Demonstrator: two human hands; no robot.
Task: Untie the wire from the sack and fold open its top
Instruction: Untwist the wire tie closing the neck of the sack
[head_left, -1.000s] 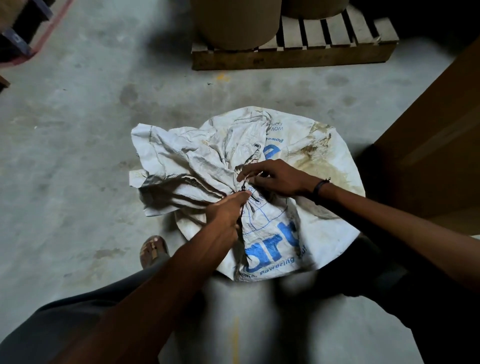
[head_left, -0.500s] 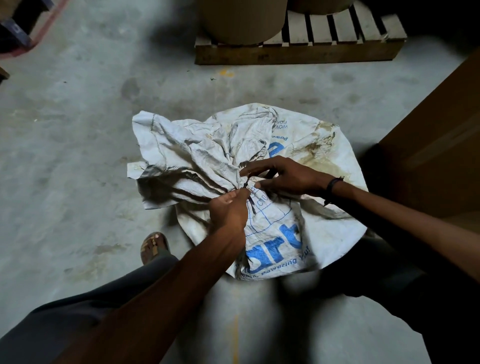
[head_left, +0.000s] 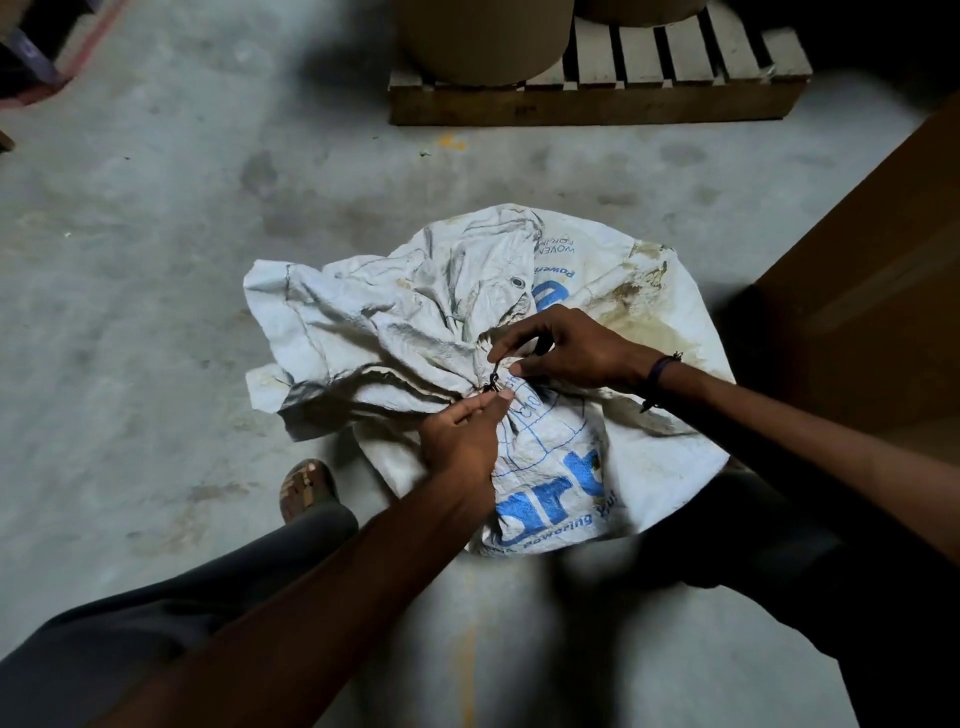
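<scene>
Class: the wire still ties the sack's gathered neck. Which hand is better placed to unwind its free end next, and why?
Right. The right hand already pinches the raised end of the wire between its fingertips, while the left hand pinches at the knot's base on the sack, probably steadying it.

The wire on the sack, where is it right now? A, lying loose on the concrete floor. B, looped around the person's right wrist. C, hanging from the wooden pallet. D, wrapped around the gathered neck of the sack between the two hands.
D: the dark wire sits at the bunched neck of the sack, with the left hand pinching just below it and the right hand pinching its upper end.
</scene>
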